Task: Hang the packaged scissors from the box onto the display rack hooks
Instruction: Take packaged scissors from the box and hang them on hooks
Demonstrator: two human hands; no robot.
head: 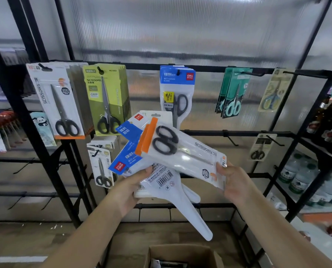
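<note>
My left hand [131, 187] grips a fanned stack of blue-and-white scissor packs [127, 151], held up in front of the rack. My right hand [233, 182] pinches the end of a white pack with an orange strip and black-handled scissors [180, 151], which lies across the top of that stack. The black display rack [200, 67] has matching white-orange packs [58, 101] hanging at the upper left and a blue pack [177, 93] hanging on a centre hook. The open cardboard box [180, 255] sits on the floor below my arms.
Green scissor packs [107, 99], teal packs [233, 93] and a beige pack [274, 91] hang on the top bar. Smaller packs [101, 167] hang lower left, and one [261, 147] lower right. Bare hooks [231, 140] jut from the middle bar. Water bottles [304, 176] stand at right.
</note>
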